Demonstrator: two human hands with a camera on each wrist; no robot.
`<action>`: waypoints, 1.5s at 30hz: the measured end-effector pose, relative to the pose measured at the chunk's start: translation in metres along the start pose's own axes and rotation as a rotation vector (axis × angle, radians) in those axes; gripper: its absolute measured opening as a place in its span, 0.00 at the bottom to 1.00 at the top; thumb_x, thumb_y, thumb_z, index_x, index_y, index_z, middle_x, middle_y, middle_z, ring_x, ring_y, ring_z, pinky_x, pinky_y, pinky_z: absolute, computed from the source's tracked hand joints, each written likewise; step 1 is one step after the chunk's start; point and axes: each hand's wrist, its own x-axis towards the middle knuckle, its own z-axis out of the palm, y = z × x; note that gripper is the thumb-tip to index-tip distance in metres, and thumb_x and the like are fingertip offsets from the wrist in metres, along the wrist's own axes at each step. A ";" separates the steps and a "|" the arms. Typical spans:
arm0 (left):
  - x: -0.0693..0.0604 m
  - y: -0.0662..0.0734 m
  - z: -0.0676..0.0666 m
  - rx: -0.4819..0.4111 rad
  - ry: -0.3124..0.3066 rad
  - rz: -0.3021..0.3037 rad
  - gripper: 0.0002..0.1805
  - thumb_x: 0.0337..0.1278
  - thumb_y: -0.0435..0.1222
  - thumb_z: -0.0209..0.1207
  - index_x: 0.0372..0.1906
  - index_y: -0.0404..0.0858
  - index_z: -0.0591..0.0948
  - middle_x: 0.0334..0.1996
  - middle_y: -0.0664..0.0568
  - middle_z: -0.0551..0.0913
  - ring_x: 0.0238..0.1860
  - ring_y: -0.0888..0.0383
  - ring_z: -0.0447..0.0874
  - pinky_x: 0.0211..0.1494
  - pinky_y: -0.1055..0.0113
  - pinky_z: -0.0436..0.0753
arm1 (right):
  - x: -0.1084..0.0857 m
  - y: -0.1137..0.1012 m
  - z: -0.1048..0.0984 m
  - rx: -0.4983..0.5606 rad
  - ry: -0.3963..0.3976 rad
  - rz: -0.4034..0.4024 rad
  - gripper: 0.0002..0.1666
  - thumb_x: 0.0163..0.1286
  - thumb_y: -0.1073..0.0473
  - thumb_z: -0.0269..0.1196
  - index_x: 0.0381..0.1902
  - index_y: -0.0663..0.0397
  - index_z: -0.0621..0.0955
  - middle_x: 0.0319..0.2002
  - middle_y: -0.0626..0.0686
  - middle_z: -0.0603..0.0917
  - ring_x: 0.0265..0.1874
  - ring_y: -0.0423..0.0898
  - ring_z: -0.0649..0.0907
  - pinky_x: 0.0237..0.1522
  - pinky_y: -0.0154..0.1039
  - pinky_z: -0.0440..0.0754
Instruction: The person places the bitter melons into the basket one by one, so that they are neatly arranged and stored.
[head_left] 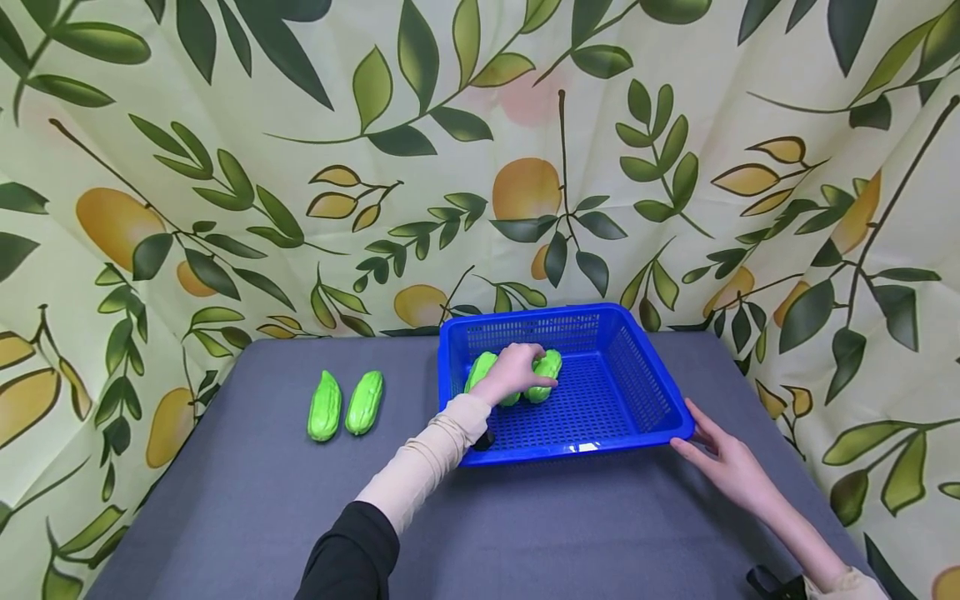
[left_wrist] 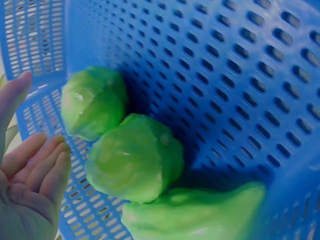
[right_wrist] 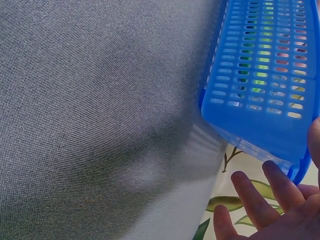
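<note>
Green gourds (left_wrist: 135,157), ridged, are lying three together inside the blue plastic basket (head_left: 585,447), toward its left end; a pair of gourds (head_left: 325,408) is lying on the table (head_left: 300,517) left of the basket, side by side w/o touching. L hand (head_left: 517,371) is hanging over the gourds inside the basket; its grip is standing wide, thumb well off the fingers, prob. holding nothing, as no gourd is showing between them in the L wrist view. R hand (head_left: 723,467) is touching the basket's near right corner, thumb & forefinger on either side, grip loose, fingers mostly straight.

Poss. trouble: basket sliding or twisting, bc R hand is meeting only one corner & the L sleeve (head_left: 427,462) is passing close by the basket's front left corner, where it could snag. Gourds inside the basket could be rolling if L fingers brush them, being rounded w/ nothing obvious wedging them.

Hard to see: in the head view L hand is covering much of the basket's gourds, so fingertip contact isn't clear; in the L wrist view the lowest gourd is running off the frame & all is looking soft. R thumb is getting cut off in its wrist view; can't tell how firmly it's pressing the basket.
</note>
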 end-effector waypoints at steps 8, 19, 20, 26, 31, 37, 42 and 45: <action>0.000 0.004 -0.011 -0.174 -0.005 -0.013 0.30 0.49 0.45 0.69 0.55 0.33 0.78 0.52 0.46 0.83 0.54 0.53 0.81 0.58 0.65 0.78 | 0.001 0.000 -0.001 -0.003 0.004 -0.009 0.42 0.70 0.53 0.58 0.70 0.71 0.55 0.54 0.74 0.76 0.51 0.69 0.79 0.49 0.60 0.77; -0.004 0.007 -0.024 -0.370 0.020 0.040 0.28 0.49 0.42 0.69 0.55 0.34 0.78 0.54 0.43 0.81 0.56 0.51 0.80 0.59 0.68 0.77 | 0.000 -0.001 -0.003 -0.008 -0.012 0.015 0.42 0.70 0.51 0.57 0.71 0.70 0.54 0.55 0.75 0.75 0.52 0.70 0.78 0.49 0.61 0.77; -0.005 0.007 -0.025 -0.392 0.022 0.047 0.27 0.50 0.41 0.69 0.55 0.34 0.78 0.55 0.42 0.81 0.57 0.51 0.80 0.60 0.68 0.77 | 0.000 0.000 -0.002 -0.007 -0.015 0.020 0.42 0.71 0.51 0.57 0.71 0.70 0.54 0.55 0.75 0.75 0.52 0.70 0.78 0.49 0.61 0.77; -0.014 0.010 -0.036 -0.488 0.037 0.081 0.27 0.51 0.39 0.68 0.57 0.35 0.77 0.56 0.44 0.80 0.60 0.52 0.78 0.62 0.71 0.75 | -0.001 0.000 -0.002 -0.003 -0.029 0.039 0.43 0.71 0.51 0.57 0.71 0.70 0.53 0.56 0.75 0.74 0.52 0.70 0.78 0.49 0.60 0.78; -0.025 0.012 -0.047 -0.552 0.038 0.107 0.28 0.51 0.40 0.68 0.57 0.36 0.77 0.57 0.44 0.80 0.60 0.52 0.77 0.63 0.71 0.74 | -0.001 0.000 -0.003 -0.002 -0.023 0.037 0.43 0.71 0.51 0.57 0.71 0.70 0.53 0.56 0.76 0.74 0.52 0.71 0.77 0.48 0.59 0.79; -0.034 0.010 -0.051 -0.607 0.055 0.117 0.27 0.50 0.38 0.68 0.57 0.36 0.77 0.57 0.45 0.80 0.61 0.52 0.77 0.63 0.71 0.74 | -0.001 0.000 -0.002 0.002 -0.004 0.023 0.42 0.71 0.52 0.57 0.71 0.70 0.54 0.55 0.75 0.75 0.52 0.70 0.78 0.48 0.59 0.78; -0.047 0.006 -0.055 -0.681 0.112 0.106 0.26 0.51 0.36 0.68 0.56 0.34 0.77 0.56 0.43 0.80 0.60 0.50 0.77 0.62 0.68 0.75 | 0.000 0.001 0.001 0.005 -0.018 0.033 0.42 0.71 0.51 0.57 0.71 0.70 0.54 0.56 0.75 0.75 0.52 0.70 0.78 0.49 0.58 0.78; -0.054 0.004 -0.059 -0.723 0.146 0.111 0.25 0.51 0.34 0.67 0.56 0.33 0.77 0.56 0.41 0.79 0.60 0.49 0.78 0.62 0.67 0.76 | 0.000 0.000 0.000 0.004 -0.013 0.028 0.42 0.70 0.51 0.57 0.71 0.71 0.54 0.55 0.76 0.75 0.52 0.70 0.78 0.48 0.60 0.78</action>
